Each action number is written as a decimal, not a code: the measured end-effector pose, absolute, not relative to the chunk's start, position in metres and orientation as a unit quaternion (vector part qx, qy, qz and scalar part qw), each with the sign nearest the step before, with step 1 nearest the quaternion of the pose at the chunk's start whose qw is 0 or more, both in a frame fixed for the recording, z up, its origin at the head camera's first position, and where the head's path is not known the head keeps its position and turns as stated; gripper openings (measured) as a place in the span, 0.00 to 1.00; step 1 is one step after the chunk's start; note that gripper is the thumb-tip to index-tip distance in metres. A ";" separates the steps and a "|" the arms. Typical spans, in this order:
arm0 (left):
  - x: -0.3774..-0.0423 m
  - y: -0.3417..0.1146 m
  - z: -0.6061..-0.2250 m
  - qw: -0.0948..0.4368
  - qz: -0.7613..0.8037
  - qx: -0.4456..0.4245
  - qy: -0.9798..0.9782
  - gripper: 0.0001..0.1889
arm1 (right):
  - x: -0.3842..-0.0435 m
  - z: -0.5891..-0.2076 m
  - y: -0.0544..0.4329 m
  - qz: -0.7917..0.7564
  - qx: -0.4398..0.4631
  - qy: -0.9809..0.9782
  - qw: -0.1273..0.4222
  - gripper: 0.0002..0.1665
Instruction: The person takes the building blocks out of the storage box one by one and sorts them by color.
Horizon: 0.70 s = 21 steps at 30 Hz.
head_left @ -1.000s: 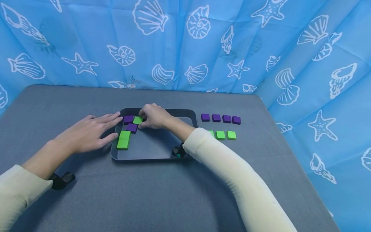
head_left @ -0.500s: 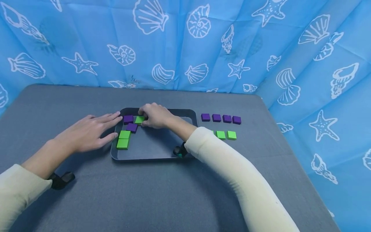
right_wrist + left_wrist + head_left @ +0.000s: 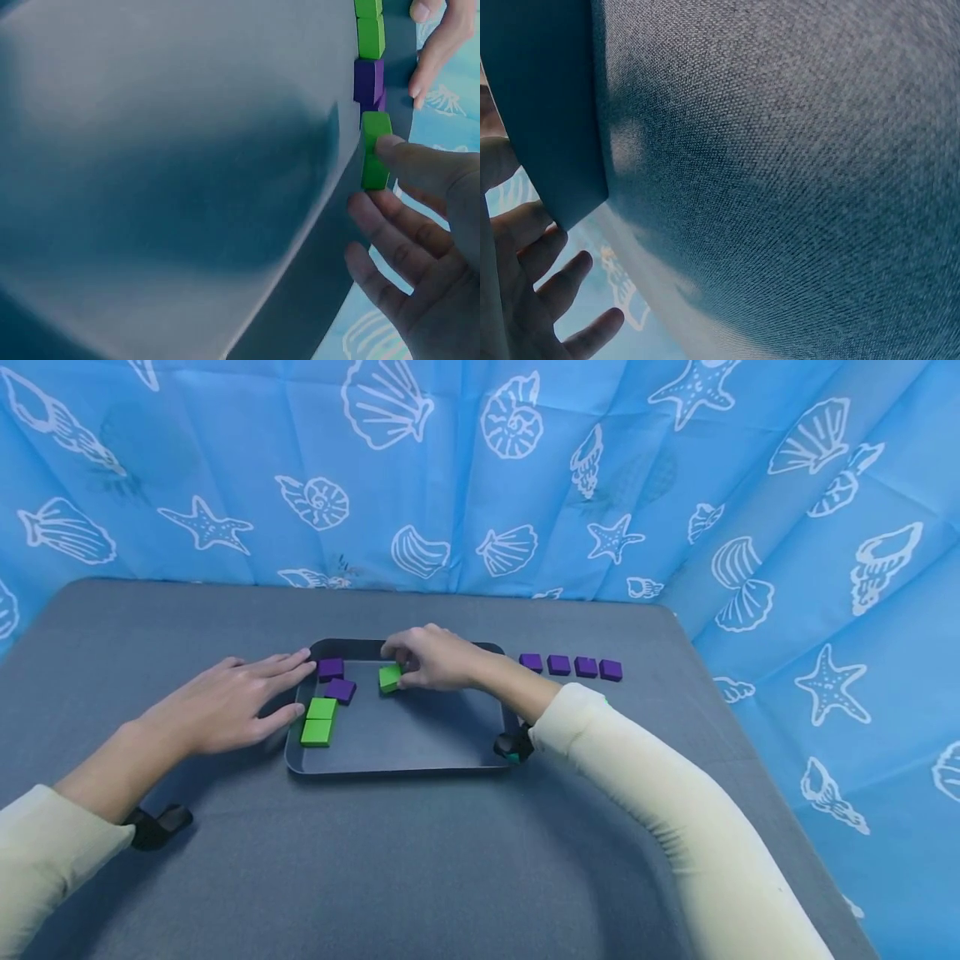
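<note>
My right hand [image 3: 442, 658] is over the back of the dark tray [image 3: 405, 770], pinching a green block [image 3: 389, 678] between thumb and fingers. In the right wrist view the thumb lies against this green block [image 3: 376, 129]. My left hand [image 3: 232, 706] lies palm down at the tray's left side, fingers extended, with the fingertips at the rim. In the left wrist view its fingers [image 3: 541, 255] touch the tray wall [image 3: 551, 112]. Inside the tray's left end sit a purple block [image 3: 331, 669], another purple block [image 3: 341, 691] set slightly askew, and two green blocks [image 3: 318, 721] touching each other.
Several purple blocks [image 3: 572, 666] form a row on the grey tablecloth [image 3: 375, 868] right of the tray. The right sleeve [image 3: 660, 793] crosses over the table there. A blue curtain [image 3: 465, 485] with white shells hangs behind and on the right.
My right hand has moved right, carrying the green block away from the purple blocks. The right sleeve now covers the green blocks outside the tray. The left hand stays put.
</note>
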<state>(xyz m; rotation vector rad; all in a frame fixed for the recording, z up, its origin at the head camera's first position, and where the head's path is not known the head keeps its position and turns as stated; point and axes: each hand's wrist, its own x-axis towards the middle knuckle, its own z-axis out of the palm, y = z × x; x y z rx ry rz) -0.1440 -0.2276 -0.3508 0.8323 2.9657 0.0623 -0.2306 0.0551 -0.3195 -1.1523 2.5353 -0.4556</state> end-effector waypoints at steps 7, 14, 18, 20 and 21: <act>-0.144 -0.226 -0.351 0.025 0.016 0.272 0.962 0.35 | -0.230 -0.310 0.098 -0.188 -0.409 0.880 0.151 0.28; -0.144 -0.227 -0.351 0.023 0.018 0.275 0.961 0.35 | -0.229 -0.298 0.145 -0.199 -0.384 0.891 0.137 0.28; -0.144 -0.227 -0.351 0.021 0.019 0.274 0.961 0.35 | -0.228 -0.297 0.170 -0.201 -0.365 0.901 0.120 0.28; -0.143 -0.227 -0.350 0.020 0.019 0.275 0.961 0.35 | -0.226 -0.298 0.183 -0.201 -0.361 0.904 0.111 0.26; -0.143 -0.227 -0.350 0.019 0.019 0.276 0.961 0.35 | -0.225 -0.298 0.189 -0.202 -0.361 0.904 0.107 0.25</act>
